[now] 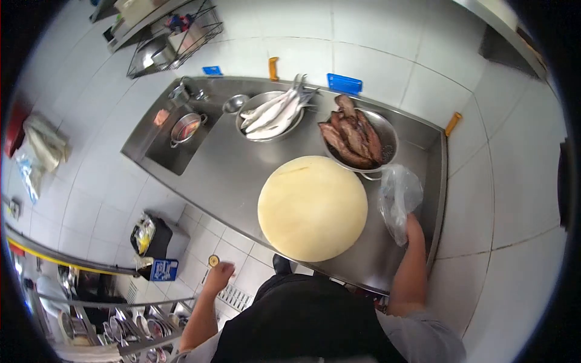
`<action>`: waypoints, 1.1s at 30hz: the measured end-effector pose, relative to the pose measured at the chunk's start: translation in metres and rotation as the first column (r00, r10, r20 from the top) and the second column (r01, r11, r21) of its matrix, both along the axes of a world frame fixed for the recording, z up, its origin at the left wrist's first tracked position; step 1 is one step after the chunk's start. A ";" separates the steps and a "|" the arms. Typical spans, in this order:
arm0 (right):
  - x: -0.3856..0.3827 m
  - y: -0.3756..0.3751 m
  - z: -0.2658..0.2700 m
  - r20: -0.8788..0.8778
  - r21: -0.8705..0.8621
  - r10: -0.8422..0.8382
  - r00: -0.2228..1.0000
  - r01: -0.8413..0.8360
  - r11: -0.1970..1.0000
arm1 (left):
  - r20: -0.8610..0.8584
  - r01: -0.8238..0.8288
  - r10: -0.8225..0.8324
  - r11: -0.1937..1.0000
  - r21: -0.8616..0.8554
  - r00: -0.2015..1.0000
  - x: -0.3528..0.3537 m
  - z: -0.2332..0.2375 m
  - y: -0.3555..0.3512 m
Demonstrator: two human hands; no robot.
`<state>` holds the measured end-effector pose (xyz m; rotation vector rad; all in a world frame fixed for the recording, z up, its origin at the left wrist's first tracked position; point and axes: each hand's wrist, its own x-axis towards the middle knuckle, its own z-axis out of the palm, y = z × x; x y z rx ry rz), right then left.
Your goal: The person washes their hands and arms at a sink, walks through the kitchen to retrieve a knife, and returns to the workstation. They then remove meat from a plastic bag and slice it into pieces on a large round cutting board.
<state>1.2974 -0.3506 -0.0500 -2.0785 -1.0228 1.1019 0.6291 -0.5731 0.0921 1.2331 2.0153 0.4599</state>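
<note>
My right hand (414, 230) is closed on a clear plastic bag (399, 196) at the right end of the steel counter, and the bag partly hides the fingers. My left hand (221, 275) hangs below the counter's front edge over the floor, its fingers curled; whether it holds anything is too small to tell. Between the hands lies a round, pale yellow cutting board (313, 209). Behind the board, a metal bowl (390, 134) holds several dark reddish-brown pieces (354, 136). Farther left, several silvery fish (275, 115) lie in another metal bowl (270, 139), tails over its rim.
A sink (163, 142) at the counter's left holds a two-handled pot (184, 130). Beside the fish stands a small metal bowl (235, 104). A bin (158, 236) and a blue box (164, 270) stand on the floor at left, near a rack of utensils (148, 327).
</note>
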 end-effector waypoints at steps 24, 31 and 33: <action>-0.193 0.042 0.259 -0.576 0.245 0.346 0.740 -0.247 0.937 | 0.337 -0.001 -0.286 0.760 0.650 0.897 0.159 0.041 0.259; -0.206 0.059 0.244 0.204 0.467 0.333 0.921 -0.390 0.794 | 0.352 -0.090 -0.120 0.846 0.526 0.928 0.101 0.052 0.250; -0.244 0.044 0.262 0.260 0.558 0.300 0.918 -0.397 0.729 | 0.345 -0.042 -0.181 0.834 0.551 0.921 0.100 0.054 0.254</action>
